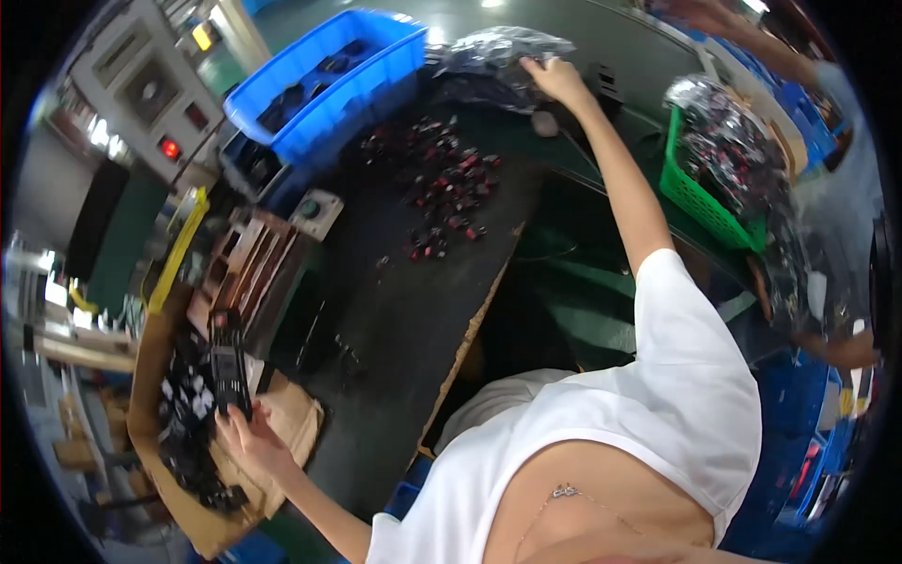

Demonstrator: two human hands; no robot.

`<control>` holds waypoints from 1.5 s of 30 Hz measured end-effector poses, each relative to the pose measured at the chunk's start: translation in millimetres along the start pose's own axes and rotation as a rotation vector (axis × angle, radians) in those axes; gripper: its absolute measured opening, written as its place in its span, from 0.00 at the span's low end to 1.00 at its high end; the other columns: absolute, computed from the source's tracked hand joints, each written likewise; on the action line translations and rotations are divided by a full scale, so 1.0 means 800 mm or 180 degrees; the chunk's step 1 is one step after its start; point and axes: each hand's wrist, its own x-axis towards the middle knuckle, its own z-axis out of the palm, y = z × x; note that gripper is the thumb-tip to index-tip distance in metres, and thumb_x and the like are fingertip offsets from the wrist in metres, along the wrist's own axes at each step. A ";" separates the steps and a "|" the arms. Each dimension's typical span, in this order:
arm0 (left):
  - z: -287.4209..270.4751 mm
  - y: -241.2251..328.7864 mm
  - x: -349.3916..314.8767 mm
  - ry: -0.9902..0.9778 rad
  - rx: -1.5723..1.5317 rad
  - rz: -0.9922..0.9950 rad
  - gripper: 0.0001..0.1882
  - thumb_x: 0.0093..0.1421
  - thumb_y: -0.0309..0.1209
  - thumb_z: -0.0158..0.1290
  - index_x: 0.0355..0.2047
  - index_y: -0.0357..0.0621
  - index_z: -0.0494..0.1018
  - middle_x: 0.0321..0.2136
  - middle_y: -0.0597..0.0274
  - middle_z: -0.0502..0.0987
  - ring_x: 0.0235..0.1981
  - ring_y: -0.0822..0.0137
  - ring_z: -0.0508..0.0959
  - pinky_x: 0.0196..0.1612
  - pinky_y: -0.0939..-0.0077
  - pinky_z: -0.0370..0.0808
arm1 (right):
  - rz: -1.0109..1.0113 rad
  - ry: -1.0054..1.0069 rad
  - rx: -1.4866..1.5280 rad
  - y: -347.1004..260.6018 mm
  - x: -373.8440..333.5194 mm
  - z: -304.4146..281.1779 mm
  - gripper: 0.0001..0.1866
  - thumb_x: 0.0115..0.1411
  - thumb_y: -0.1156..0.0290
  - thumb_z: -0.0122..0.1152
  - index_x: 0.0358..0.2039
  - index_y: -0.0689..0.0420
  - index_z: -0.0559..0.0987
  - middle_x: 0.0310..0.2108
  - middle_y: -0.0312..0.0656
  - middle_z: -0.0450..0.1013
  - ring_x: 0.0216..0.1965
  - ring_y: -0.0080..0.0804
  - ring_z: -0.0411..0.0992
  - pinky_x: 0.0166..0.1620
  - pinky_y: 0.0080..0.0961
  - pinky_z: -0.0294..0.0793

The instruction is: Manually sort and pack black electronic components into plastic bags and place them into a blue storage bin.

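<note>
My left hand [249, 439] is closed on the near end of a long black plastic part [228, 362], held upright above a cardboard box [150, 451] of black plastic pieces [188, 404]. Far off, with the arm stretched out, my right hand [559, 80] grips the edge of a clear plastic bag [498, 56], which lies crumpled at the back of the dark table. Between the two hands, a loose pile of small black and red parts [451, 183] spreads over the dark tabletop [395, 310].
A blue bin [329, 122] with black pieces stands at the back left. Beside it are a small control box [317, 214] and a metal fixture [249, 258]. At right, a green basket [705, 202] holds bagged parts, and another person's arm [752, 42] reaches in.
</note>
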 end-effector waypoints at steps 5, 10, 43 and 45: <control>0.033 -0.010 0.007 -0.0314 -0.0278 0.0011 0.11 0.58 0.28 0.48 0.41 0.40 0.62 0.31 0.58 0.73 0.25 0.65 0.76 0.27 0.74 0.74 | 0.0758 -0.1243 0.1788 0.062 0.045 0.036 0.27 0.50 0.37 0.50 0.23 0.52 0.74 0.13 0.33 0.63 0.12 0.22 0.57 0.16 0.19 0.55; 0.044 0.028 0.007 -0.0302 -0.0207 -0.0031 0.09 0.59 0.30 0.47 0.37 0.39 0.63 0.28 0.53 0.74 0.24 0.66 0.76 0.28 0.77 0.73 | 0.0025 -0.0880 0.1899 0.076 0.070 0.037 0.25 0.51 0.45 0.56 0.13 0.55 0.70 0.10 0.27 0.58 0.11 0.15 0.53 0.16 0.18 0.47; 0.096 0.043 0.179 -0.1146 0.1172 -0.0855 0.15 0.55 0.30 0.53 0.41 0.37 0.65 0.24 0.65 0.69 0.18 0.74 0.72 0.24 0.88 0.70 | 0.0862 -0.0858 0.3741 0.058 0.087 0.046 0.18 0.55 0.57 0.57 0.15 0.53 0.70 0.11 0.27 0.58 0.12 0.16 0.55 0.18 0.18 0.49; 0.090 0.038 0.164 -0.1157 0.0692 -0.0391 0.15 0.55 0.28 0.53 0.41 0.39 0.64 0.23 0.63 0.69 0.20 0.70 0.74 0.24 0.85 0.71 | 0.0829 -0.0816 0.3828 0.075 0.099 0.057 0.18 0.55 0.56 0.57 0.15 0.54 0.71 0.12 0.28 0.59 0.13 0.16 0.55 0.18 0.17 0.49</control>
